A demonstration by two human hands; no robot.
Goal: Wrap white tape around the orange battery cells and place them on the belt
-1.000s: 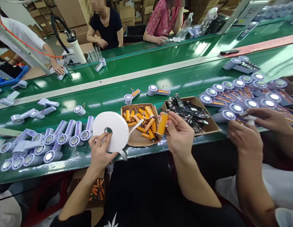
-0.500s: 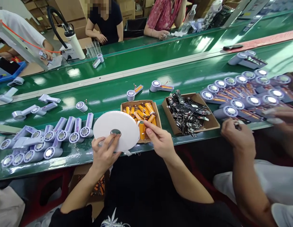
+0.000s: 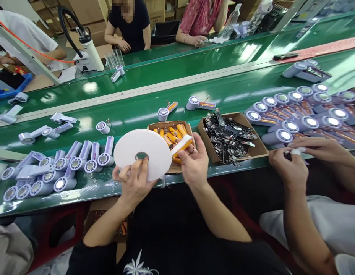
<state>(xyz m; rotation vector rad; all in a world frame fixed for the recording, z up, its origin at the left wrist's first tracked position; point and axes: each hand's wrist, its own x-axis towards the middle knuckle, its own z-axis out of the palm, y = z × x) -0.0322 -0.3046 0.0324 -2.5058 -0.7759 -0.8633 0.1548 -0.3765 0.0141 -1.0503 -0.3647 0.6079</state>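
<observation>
My left hand (image 3: 135, 181) grips a large white roll of tape (image 3: 143, 143), with fingers in the hole at its core. In my right hand (image 3: 194, 162) is an orange battery cell (image 3: 189, 144), pinched between thumb and fingers. A white strip of tape (image 3: 181, 145) runs along the battery and meets the right edge of the roll. Behind both hands stands a cardboard box (image 3: 191, 131) of orange batteries (image 3: 175, 132), partly covered by the roll.
Lilac fan housings (image 3: 64, 164) crowd the belt at left. A second cardboard box (image 3: 261, 149) holds black circuit boards (image 3: 227, 135). Further right lie many wired fan housings (image 3: 309, 122), beside a co-worker's hands (image 3: 292, 164). More people sit across the green belt (image 3: 166, 57).
My right hand has turned, swinging the battery from upright to slanted, and the white strip now lies along it. The roll has shifted slightly. The co-worker's two hands have come together.
</observation>
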